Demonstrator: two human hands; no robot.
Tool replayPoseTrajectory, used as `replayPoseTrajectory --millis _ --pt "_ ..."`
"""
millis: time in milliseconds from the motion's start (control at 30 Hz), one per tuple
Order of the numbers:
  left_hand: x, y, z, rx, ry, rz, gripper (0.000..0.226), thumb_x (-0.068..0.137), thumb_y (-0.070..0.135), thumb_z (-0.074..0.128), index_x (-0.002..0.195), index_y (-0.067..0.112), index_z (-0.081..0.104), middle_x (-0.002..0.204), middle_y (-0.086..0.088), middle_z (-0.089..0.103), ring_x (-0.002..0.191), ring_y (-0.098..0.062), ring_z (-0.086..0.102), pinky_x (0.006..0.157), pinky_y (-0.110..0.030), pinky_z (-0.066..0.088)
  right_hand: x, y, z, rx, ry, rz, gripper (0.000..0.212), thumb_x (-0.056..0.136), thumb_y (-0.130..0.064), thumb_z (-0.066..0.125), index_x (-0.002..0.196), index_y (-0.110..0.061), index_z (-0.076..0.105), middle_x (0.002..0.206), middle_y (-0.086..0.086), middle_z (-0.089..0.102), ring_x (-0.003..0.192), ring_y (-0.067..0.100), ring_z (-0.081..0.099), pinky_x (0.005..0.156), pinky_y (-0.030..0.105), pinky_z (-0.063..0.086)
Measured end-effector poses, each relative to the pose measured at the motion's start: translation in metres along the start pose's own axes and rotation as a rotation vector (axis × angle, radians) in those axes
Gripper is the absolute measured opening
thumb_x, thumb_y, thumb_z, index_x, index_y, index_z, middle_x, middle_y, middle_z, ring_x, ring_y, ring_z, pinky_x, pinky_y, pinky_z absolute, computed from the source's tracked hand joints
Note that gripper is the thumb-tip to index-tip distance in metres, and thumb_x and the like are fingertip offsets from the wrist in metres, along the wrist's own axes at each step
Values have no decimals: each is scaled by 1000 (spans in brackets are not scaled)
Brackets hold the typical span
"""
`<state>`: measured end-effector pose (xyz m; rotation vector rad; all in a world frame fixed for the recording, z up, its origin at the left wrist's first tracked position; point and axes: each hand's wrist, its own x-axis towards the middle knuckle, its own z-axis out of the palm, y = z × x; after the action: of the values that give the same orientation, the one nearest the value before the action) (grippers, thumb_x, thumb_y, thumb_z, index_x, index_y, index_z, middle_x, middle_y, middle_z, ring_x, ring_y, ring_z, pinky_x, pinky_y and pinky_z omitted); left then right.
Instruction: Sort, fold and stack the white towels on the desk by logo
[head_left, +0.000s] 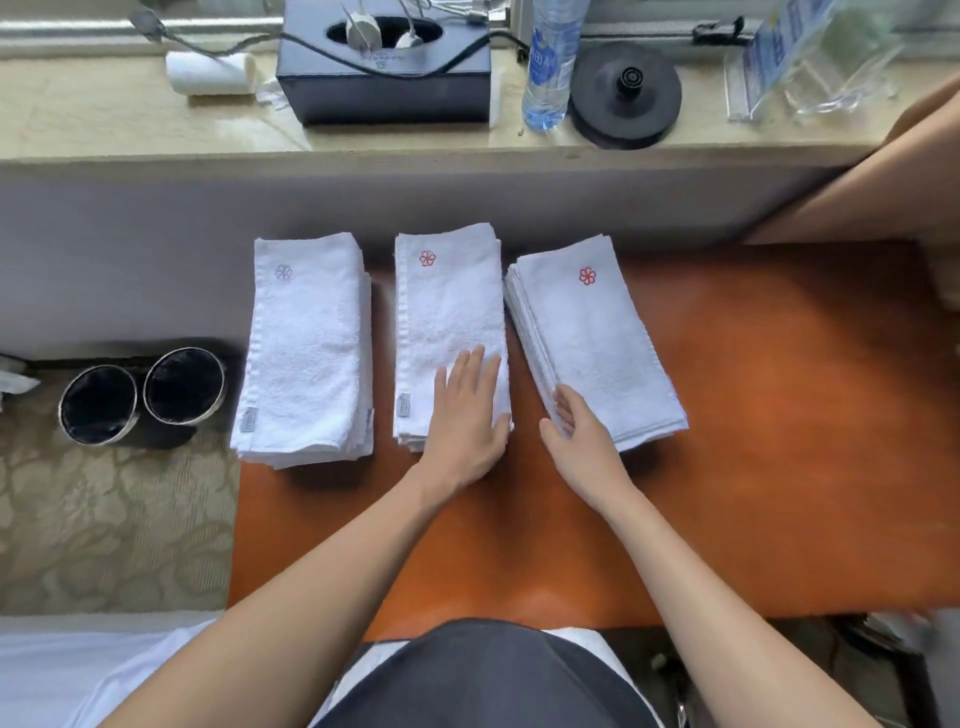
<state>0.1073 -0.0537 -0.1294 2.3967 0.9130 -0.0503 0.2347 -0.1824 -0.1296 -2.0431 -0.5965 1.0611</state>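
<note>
Both bare arms reach forward and draw together, so the hands end close to each other but apart. The left hand (470, 415) lies palm down, its fingers straight and slightly spread and its thumb toward the right hand (571, 431). That one is turned partly on edge, palm facing the left. Its fingers (565, 410) seem loosely extended, though their tips are hard to make out.
</note>
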Motion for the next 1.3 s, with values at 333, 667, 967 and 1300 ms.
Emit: replayPoseTrajectory --millis 333,667,967,1300 --pt "27 66 40 60 -35 24 47 108 43 36 137 8 49 139 -8 55 134 -27 46 122 -42 18 5 39 -82 -442 287 -119 42 101 -27 56 142 -19 54 144 -5 56 136 19 43 111 35 36" --pt "37 87 82 -450 -144 -264 96 99 53 53 160 10 -7 162 -10 35 140 -32 46 115 -48 38 47 78 -120 -237 29 109 79 77 -69 74 143 -51 35 137 -19 58 125 10 56 101 37 48" --pt "65 86 87 -666 -102 -285 97 92 31 70 160 11 3 157 0 37 146 -19 37 122 -42 32 50 86 -107 63 124 110 74 73 -58 85 136 -55 47 129 -28 64 120 -8 59 102 27 49" --pt "98 70 66 -784 -50 -469 83 84 7 71 151 18 25 138 0 54 129 -18 55 114 -40 44 65 60 -74 95 171 117 74 79 -60 79 143 -46 43 133 -22 60 127 9 56 91 23 46"
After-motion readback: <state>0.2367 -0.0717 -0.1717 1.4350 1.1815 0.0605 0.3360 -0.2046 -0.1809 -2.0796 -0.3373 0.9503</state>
